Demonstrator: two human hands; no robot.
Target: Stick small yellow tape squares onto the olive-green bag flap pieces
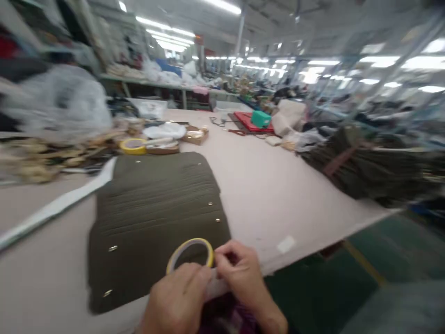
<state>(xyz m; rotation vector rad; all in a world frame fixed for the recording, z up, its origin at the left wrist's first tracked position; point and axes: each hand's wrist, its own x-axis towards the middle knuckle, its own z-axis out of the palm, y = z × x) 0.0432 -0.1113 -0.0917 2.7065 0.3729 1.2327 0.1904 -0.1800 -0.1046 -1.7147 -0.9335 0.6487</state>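
Observation:
My left hand (179, 297) is closed around the lower side of a roll of yellow tape (209, 253), whose ring stands up above my knuckles. Close beside it, my right hand (241, 273) has thumb and forefinger pinched together at the roll's right edge; a pale strip shows between the hands, seemingly the tape's end. Both hands are over the near edge of the table. Behind them a stack of dark olive fabric panels (156, 199) lies flat, with several small pale marks along its sides.
The pale table (264, 176) extends to the back. Another yellow tape roll (133, 146) lies behind the panels beside a small box (195, 134). Brown scraps (41, 157) are heaped at left, a teal box (260, 119) sits farther back, and dark fabric bundles (378, 167) are piled at right.

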